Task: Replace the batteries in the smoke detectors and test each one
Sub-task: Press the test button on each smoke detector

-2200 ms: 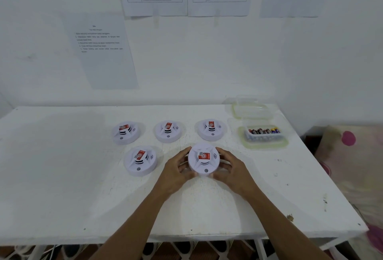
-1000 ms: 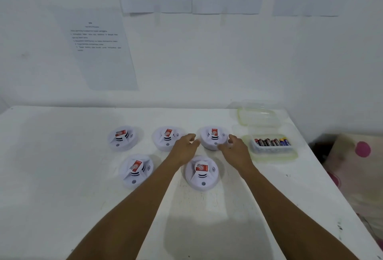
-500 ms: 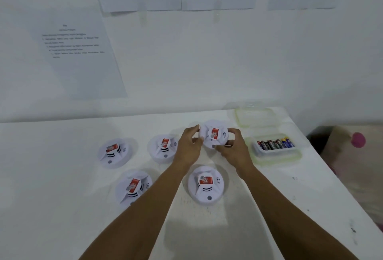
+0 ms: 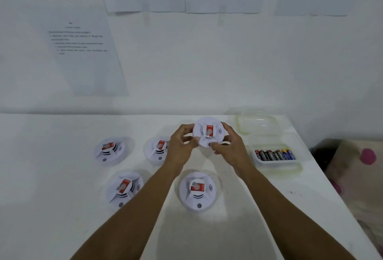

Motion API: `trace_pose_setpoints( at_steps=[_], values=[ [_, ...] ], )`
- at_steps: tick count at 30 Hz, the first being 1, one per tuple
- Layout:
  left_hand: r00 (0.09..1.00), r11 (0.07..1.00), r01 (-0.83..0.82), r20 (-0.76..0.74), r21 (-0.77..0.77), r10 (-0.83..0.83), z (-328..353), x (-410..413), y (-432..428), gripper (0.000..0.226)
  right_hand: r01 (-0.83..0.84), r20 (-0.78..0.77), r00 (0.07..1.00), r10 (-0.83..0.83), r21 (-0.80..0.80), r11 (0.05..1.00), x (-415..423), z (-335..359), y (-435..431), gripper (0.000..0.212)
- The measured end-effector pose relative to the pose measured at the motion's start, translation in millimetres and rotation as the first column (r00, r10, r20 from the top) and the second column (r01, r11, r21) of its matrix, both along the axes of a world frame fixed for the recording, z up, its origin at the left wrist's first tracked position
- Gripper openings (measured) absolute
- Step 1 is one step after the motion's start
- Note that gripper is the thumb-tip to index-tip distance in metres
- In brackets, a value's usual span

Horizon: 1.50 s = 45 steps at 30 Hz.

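Head view: both hands hold one detector point(image 4: 208, 132) between them, over the back part of the counter point(image 4: 51, 197) towards its right end. The left hand point(image 4: 182, 143) has its fingers curled round the detector's left rim. The right hand point(image 4: 232, 145) grips the right rim, thumb on the front near the small button. Its red label faces the camera.

Four more detectors lie face up on the counter. Two are in a back row point(image 4: 109, 150) point(image 4: 158, 149), left of the hands. Two are in a front row point(image 4: 124, 187) point(image 4: 196, 190), the right one between the forearms.

Near the right edge a clear tub point(image 4: 277, 164) holds a row of batteries point(image 4: 274, 155). Its lid point(image 4: 257, 121) lies just behind it in the back right corner. Printed sheets point(image 4: 83, 52) hang on the wall above.
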<state>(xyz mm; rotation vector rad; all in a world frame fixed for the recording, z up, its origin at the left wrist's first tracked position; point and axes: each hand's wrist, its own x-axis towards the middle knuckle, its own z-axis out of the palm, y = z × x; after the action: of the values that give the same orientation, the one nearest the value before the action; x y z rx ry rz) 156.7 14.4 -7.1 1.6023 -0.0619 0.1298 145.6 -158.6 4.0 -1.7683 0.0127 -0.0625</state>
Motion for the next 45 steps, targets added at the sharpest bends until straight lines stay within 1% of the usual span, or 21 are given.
trace_pose_setpoints(
  at_steps=[3, 13, 27, 32, 35, 38, 42, 45],
  values=[
    [1.0, 1.0, -0.003, -0.004, -0.002, 0.003, -1.3, 0.8, 0.3, 0.034, -0.008, -0.007, 1.0, 0.008, 0.004, 1.0, 1.5, -0.1, -0.8, 0.066],
    [1.0, 1.0, 0.012, -0.015, 0.023, -0.012, 2.9, 3.5, -0.9, 0.032, -0.004, -0.002, 1.0, 0.004, 0.01, 1.0, 3.6, 1.5, -3.0, 0.067],
    [1.0, 0.999, 0.018, -0.014, 0.051, -0.018, 4.1, 3.2, 0.7, 0.035, -0.013, 0.022, 1.0, 0.012, 0.035, 0.999, 2.9, 1.7, -2.7, 0.065],
    [0.998, 0.997, 0.056, -0.017, 0.047, -0.055, 6.6, 1.7, 2.9, 0.035, -0.061, 0.016, 0.998, 0.06, 0.049, 0.997, 0.3, 1.1, -4.9, 0.063],
    [0.995, 0.992, 0.103, -0.013, 0.076, -0.103, 10.4, -2.3, 7.7, 0.042, -0.159, 0.028, 0.987, 0.157, 0.085, 0.984, -2.8, 0.2, -9.9, 0.064],
    [0.989, 0.984, 0.149, 0.0, 0.101, -0.15, 11.8, -6.4, 11.0, 0.052, -0.21, 0.035, 0.978, 0.208, 0.074, 0.975, -3.8, -1.5, -15.3, 0.073],
    [0.988, 0.975, 0.155, -0.003, 0.159, -0.157, 13.2, -8.7, 10.1, 0.061, -0.203, 0.019, 0.979, 0.202, 0.073, 0.977, -1.9, -4.8, -20.3, 0.083],
    [0.988, 0.972, 0.147, 0.018, 0.183, -0.153, 12.7, -7.9, 7.7, 0.065, -0.189, 0.061, 0.98, 0.188, 0.018, 0.982, -1.1, -4.6, -21.6, 0.083]
  ],
)
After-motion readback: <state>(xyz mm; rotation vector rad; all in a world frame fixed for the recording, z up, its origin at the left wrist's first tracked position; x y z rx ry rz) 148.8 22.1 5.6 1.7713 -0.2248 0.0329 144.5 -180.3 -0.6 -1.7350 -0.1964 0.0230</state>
